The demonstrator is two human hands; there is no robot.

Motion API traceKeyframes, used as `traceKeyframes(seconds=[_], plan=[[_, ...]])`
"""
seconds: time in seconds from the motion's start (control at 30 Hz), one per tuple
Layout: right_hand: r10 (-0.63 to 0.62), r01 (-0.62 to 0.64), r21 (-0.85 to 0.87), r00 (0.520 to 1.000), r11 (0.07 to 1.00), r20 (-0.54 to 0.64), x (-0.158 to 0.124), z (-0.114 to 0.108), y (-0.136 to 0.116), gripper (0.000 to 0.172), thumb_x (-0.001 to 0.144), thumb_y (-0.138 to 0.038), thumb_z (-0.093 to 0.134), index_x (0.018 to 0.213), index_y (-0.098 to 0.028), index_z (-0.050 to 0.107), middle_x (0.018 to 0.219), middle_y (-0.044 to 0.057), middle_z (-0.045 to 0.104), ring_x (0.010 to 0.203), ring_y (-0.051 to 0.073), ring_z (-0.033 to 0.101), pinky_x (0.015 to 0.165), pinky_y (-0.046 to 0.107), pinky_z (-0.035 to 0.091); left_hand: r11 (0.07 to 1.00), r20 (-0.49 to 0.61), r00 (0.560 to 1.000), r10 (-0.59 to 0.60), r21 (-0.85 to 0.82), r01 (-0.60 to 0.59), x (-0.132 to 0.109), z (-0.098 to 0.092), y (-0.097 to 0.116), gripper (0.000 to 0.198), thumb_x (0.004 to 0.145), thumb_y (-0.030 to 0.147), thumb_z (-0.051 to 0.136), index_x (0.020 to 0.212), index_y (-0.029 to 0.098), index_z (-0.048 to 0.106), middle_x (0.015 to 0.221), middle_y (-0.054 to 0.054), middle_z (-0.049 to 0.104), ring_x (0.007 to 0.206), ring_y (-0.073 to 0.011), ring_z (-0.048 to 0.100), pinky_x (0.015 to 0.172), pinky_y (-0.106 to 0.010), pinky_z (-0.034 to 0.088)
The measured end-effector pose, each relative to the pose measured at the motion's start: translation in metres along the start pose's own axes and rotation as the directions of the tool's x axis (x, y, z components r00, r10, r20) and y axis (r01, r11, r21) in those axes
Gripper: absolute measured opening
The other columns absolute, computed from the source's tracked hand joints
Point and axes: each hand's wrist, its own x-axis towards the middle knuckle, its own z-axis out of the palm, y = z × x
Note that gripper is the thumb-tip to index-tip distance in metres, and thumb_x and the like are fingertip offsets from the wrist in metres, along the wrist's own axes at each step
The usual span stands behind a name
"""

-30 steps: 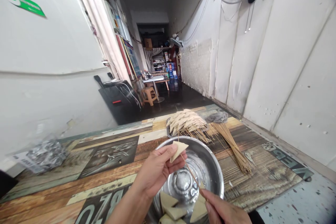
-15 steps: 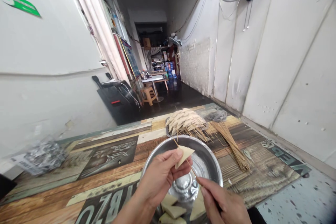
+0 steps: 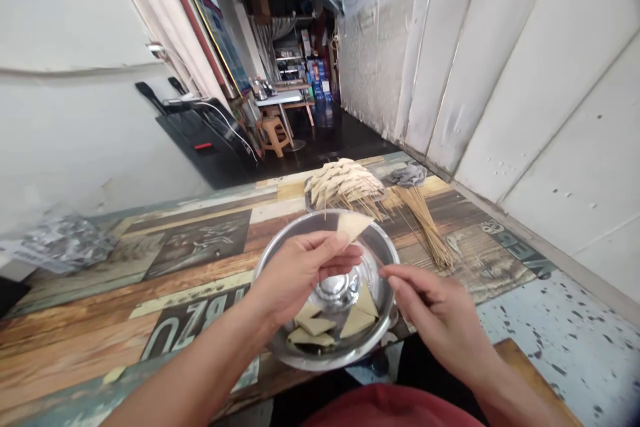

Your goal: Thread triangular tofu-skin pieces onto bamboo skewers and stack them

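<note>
My left hand (image 3: 300, 270) pinches a pale triangular tofu piece (image 3: 354, 224) above a steel bowl (image 3: 280, 347). A thin bamboo skewer runs through the piece, and my right hand (image 3: 435, 313) is closed on the skewer's near end, just right of the bowl. Several more tofu triangles (image 3: 357, 320) lie in the bottom of the bowl. Behind the bowl a tray holds a heap of skewered tofu pieces (image 3: 343, 181).
A bundle of bare bamboo skewers (image 3: 425, 227) lies to the right of the tray on the wood-print table (image 3: 150, 280). Crumpled plastic wrap (image 3: 60, 243) sits at the far left. A white wall runs along the right; a corridor with a stool opens behind.
The skewer has gone further through the tofu piece, and my right hand has come up closer to my left. The camera has tilted downward, so the bowl sits higher in view.
</note>
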Motion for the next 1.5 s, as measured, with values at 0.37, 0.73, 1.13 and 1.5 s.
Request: traceKeyframes(seconds=[0.37,0.73,1.13,1.5], plan=[[0.077,-0.085,-0.080,0.992,0.993,-0.096,-0.018,-0.023,0.025,0.023,0.088,-0.032,0.052,0.096,-0.020,0.070,0.060,0.000,0.065,0.044,0.010,0.056,0.039,0.017,0.044,0.248,0.336,0.924,-0.182,0.925,-0.288,0.014,0.002,-0.027,0.022,0.061,0.026,0.073,0.083,0.024,0.073,0.079,-0.004,0.069,0.077,-0.0219,0.060,0.065,-0.026,0.039],[0.109,-0.113,-0.063,0.992,0.992,-0.068,-0.020,-0.027,0.031,0.024,0.089,-0.034,0.051,0.097,-0.021,0.069,0.048,-0.004,0.053,0.040,0.010,0.052,0.037,0.017,0.041,0.066,0.340,0.863,-0.375,0.938,-0.341,0.017,0.008,-0.020,0.040,0.061,0.034,0.069,0.100,0.023,0.064,0.086,-0.002,0.066,0.072,-0.0172,0.058,0.056,-0.023,0.036],[0.115,-0.117,-0.039,0.992,0.992,-0.057,-0.021,-0.019,0.039,0.025,0.089,-0.035,0.051,0.097,-0.020,0.069,0.064,0.000,0.065,0.058,0.012,0.062,0.055,0.018,0.050,0.215,0.455,0.703,-0.546,0.888,-0.407,0.020,-0.001,-0.026,0.042,0.060,0.031,0.071,0.102,0.027,0.063,0.077,0.003,0.061,0.064,-0.0126,0.054,0.056,-0.021,0.036],[0.097,-0.097,-0.004,0.995,0.995,-0.032,-0.019,-0.006,0.039,0.025,0.089,-0.033,0.050,0.094,-0.018,0.069,0.067,0.001,0.069,0.054,0.012,0.063,0.057,0.019,0.054,0.186,0.389,0.868,-0.308,0.919,-0.346,0.014,-0.010,-0.033,0.027,0.060,0.019,0.063,0.087,0.023,0.066,0.079,-0.002,0.064,0.070,-0.0184,0.054,0.058,-0.026,0.036]])
